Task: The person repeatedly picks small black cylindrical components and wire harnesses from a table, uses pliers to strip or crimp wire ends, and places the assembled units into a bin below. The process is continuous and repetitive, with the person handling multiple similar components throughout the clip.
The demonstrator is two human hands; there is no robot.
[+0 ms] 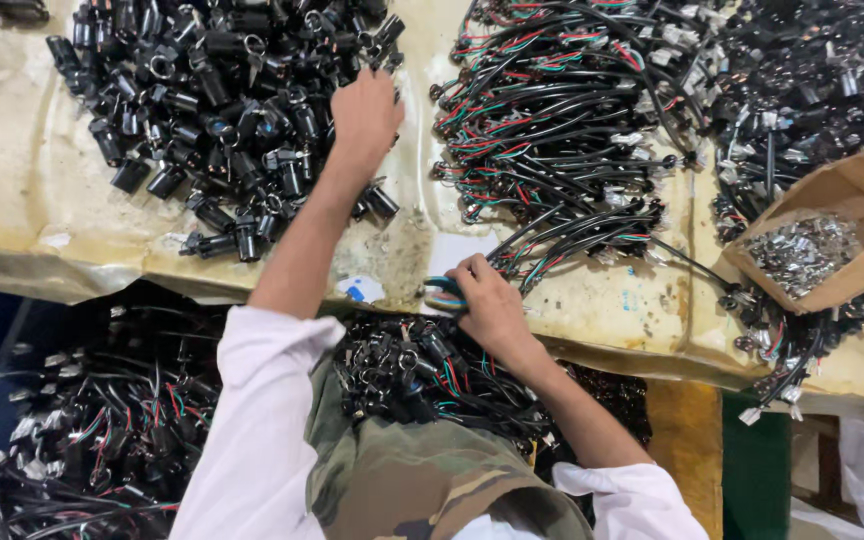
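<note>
As seen: left hand (pixel 366 112) fingers buried in black sockets (pixel 212 110), grip unclear.
Right hand (pixel 487 300): pinching wire harness (pixel 562 240) end.
Handling: probably light, floppy; hold connector.

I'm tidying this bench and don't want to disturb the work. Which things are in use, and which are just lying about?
In use:
left hand in the pile of black sockets
right hand on a wire harness

Lying about:
cardboard box of metal clips
heap of harnesses
blue-and-white scrap

Worn bench (pixel 32 200): black sockets (pixel 212 110), wire bundles (pixel 552 110)
</note>
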